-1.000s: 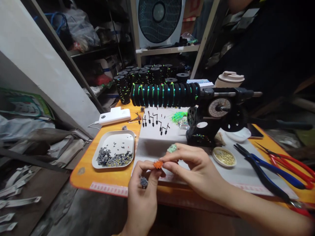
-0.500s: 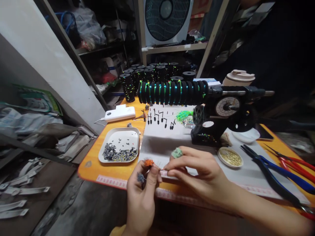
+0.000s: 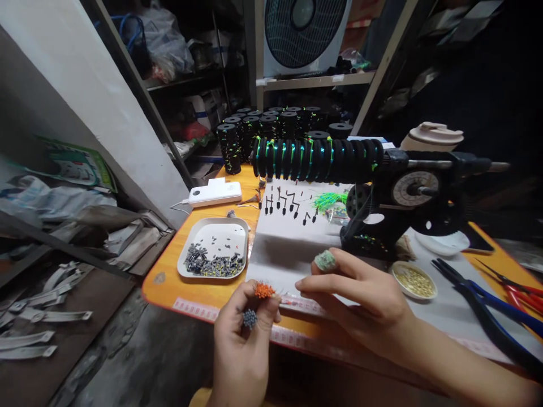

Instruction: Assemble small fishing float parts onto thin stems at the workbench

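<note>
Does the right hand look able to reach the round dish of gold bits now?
Probably yes: the dish sits uncovered beside the right hand, with nothing visible between them, though the green clump at its fingers might hamper picking.

L hand (image 3: 244, 345), R hand (image 3: 375, 305) bare; yellow cloth (image 3: 200, 397) nr L wrist (image 3: 237, 393).

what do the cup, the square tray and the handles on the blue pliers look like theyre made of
Cup: probably matt plastic, judging by its moulded lid; the body could be something else.
Square tray: smooth white plastic, it seems, from the soft rounded rim, though glazed ceramic is possible.
Pliers: handles look rubbery or plastic-coated, thick and blue-and-black.
</note>
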Demonstrator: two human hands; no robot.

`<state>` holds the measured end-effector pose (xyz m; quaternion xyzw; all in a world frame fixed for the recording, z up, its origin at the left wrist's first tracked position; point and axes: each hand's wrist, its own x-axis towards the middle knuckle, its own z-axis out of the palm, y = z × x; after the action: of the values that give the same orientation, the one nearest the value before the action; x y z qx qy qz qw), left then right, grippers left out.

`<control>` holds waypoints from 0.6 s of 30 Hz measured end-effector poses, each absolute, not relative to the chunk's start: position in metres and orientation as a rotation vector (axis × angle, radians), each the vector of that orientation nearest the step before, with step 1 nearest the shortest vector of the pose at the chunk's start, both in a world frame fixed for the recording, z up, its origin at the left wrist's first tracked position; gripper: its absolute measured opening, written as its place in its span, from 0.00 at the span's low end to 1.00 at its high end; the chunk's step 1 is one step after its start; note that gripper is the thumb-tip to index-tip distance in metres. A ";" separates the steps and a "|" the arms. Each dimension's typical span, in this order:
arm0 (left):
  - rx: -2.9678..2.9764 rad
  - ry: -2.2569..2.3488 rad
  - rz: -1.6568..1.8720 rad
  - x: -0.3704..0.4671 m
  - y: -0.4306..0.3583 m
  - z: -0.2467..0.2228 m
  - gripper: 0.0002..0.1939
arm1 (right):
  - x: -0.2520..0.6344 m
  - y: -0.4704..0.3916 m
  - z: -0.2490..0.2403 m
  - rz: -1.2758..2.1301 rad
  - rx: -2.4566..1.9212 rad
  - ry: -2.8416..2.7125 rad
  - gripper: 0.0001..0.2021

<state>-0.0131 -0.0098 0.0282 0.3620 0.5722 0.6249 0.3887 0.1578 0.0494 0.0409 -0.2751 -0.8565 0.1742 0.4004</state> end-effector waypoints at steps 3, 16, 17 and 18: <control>0.938 1.436 1.568 -0.015 -0.009 0.027 0.17 | 0.159 0.049 0.040 0.401 -0.710 -2.182 0.12; 1.142 1.345 1.597 -0.010 -0.006 0.018 0.08 | 0.151 0.043 0.052 0.533 -0.651 -2.132 0.08; 1.201 1.325 1.618 -0.010 -0.006 0.017 0.08 | 0.150 0.042 0.052 0.546 -0.667 -2.125 0.08; 1.258 1.310 1.645 -0.009 -0.006 0.016 0.07 | 0.149 0.041 0.052 0.564 -0.687 -2.120 0.07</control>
<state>-0.0089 -0.0056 0.0157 0.4829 0.5030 0.6318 0.3387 0.1489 0.0408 0.0524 -0.2727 -0.8417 0.2237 0.4089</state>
